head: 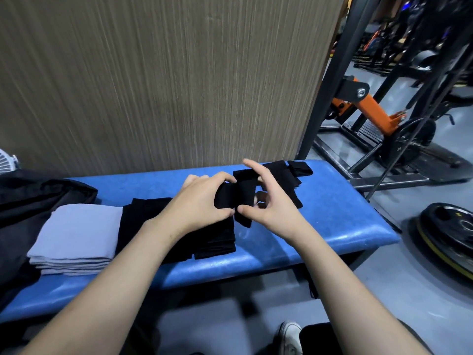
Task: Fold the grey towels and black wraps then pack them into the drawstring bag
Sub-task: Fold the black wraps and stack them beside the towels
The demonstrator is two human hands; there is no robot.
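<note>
Both forearms reach forward — left grip (202,198) and right grip (268,201) pinching.

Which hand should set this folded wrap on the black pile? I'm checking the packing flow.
Probably the left hand. It grips the black wrap directly above the folded black pile. The right hand pinches the wrap's other end, farther from that pile.

At the centre of the frame both hands hold a black wrap (227,198) above the blue padded counter (332,221). The left hand (199,201) grips its rolled part, while the right hand (266,201) pinches the loose strip beside it. More black wraps (289,172) lie just beyond. At lower left, folded grey towels (74,239) sit stacked beside a pile of folded black cloths (143,221).
</note>
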